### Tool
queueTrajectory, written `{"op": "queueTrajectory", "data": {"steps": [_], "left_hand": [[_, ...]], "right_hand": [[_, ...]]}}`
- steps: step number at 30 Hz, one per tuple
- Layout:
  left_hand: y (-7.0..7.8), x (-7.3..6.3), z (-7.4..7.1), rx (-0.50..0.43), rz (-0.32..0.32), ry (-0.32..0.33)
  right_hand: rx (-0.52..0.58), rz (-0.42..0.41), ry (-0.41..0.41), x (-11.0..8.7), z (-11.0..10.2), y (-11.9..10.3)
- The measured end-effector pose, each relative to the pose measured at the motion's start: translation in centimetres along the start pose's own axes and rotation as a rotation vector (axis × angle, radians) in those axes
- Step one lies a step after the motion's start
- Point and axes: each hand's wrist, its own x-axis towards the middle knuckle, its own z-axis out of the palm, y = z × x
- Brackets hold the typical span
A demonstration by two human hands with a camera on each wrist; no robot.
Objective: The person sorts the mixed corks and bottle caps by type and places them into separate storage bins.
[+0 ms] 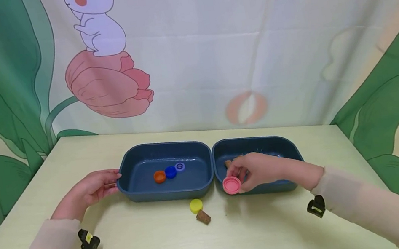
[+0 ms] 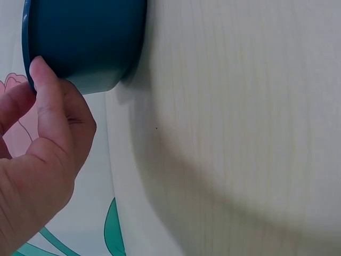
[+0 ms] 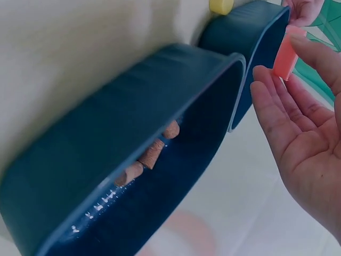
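Observation:
My right hand (image 1: 261, 169) pinches a pink bottle cap (image 1: 232, 185) between thumb and fingers, above the front edge of the right dark-blue tray (image 1: 269, 187). In the right wrist view, the pink cap (image 3: 286, 56) shows side-on at the fingertips. The thumb and fingers of my left hand (image 1: 95, 188) hold the left end of the other dark-blue tray (image 1: 167, 194); the left wrist view has the thumb on that tray's rim (image 2: 27, 48). Inside the left tray lie an orange cap (image 1: 159, 176), a blue cap (image 1: 170, 172) and a round purple-and-white piece (image 1: 180, 167).
On the table in front of the trays, a yellow cap (image 1: 196, 206) lies beside a cork (image 1: 203, 217). Corks (image 3: 152, 153) rest inside the right tray. The two trays stand end to end. A printed curtain (image 1: 190, 57) hangs behind the table.

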Motion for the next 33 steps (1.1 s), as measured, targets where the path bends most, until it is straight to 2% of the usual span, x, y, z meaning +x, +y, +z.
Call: {"op": "queueTrajectory", "data": {"steps": [18, 25, 33], "left_hand": [[-0.2, 0.1, -0.2, -0.037, 0.005, -0.008], [-0.4, 0.2, -0.1, -0.035, 0.001, -0.006], [-0.4, 0.3, -0.3, -0.015, 0.008, -0.007]], "right_hand": [[0.032, 0.039, 0.005, 1.8, -3.0, -0.9], [0.008, -0.001, 0.005, 2.7, -3.4, -1.3], [0.008, -0.007, 0.004, 4.2, -3.6, -1.6]]}}
